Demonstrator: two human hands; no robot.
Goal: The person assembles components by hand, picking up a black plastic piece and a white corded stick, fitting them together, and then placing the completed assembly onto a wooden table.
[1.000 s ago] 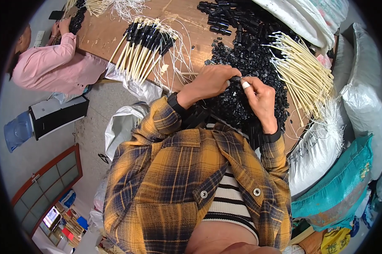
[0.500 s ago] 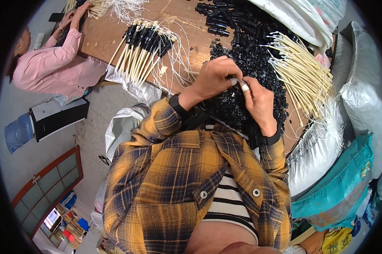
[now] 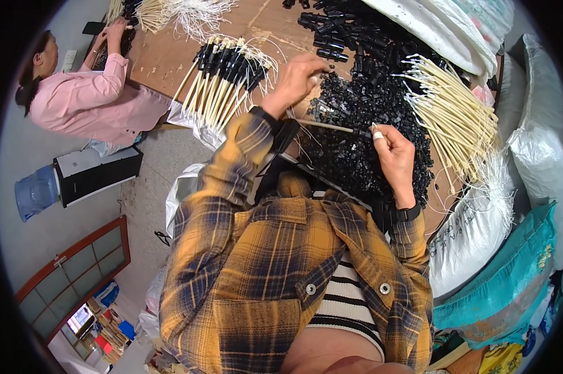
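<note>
Between the thumb and fingertips of my right hand (image 3: 395,156) is the dark end of a thin cream sleeved cable (image 3: 327,126). The cable reaches leftward over a heap of small black plastic pieces (image 3: 368,106). My left hand (image 3: 295,80) is farther up and left, at the heap's edge. Its fingers are bent together, and whatever lies in them is too small to make out. Pale coverings wrap fingertips on both hands. Left of my left hand lies a row of cream cables with black connectors (image 3: 222,71), their white wires trailing.
Black cylindrical connectors (image 3: 331,40) are piled at the back of the brown table (image 3: 262,28). A bundle of cream cables (image 3: 456,115) lies on the right, beside stuffed white sacks (image 3: 540,112) and a teal sack (image 3: 502,299). A person in pink (image 3: 97,93) works at far left.
My hands have come apart. The left moved up and left to the heap's edge; the right shifted slightly right and down, with the cream cable now in plain sight. The view shifted slightly.
</note>
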